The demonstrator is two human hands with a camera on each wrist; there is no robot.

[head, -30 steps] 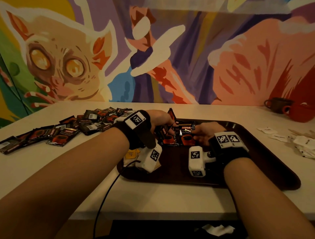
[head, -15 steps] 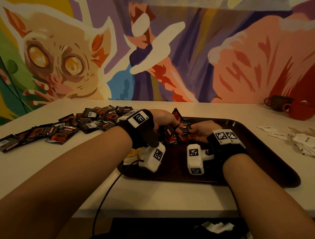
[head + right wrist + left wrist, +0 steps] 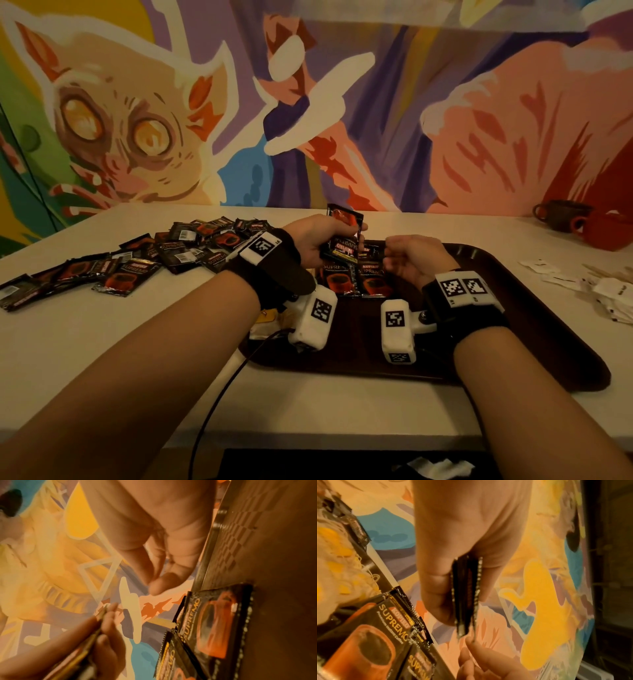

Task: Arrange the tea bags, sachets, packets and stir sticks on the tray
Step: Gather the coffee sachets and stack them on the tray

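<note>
Barely begun, I judge: only a couple of glossy black-and-orange coffee sachets [image 3: 356, 279] lie flat on the dark brown plastic tray [image 3: 534, 308], near its far left. The left hand [image 3: 318, 240] pinches a small fan of sachets [image 3: 342, 236] upright above them; the right hand [image 3: 411, 260] hovers alongside, fingers loosely curled, empty. A big sachet heap [image 3: 147, 257] waits left, white packets [image 3: 603, 291] far right.

Head view overhead; wrist views close.
</note>
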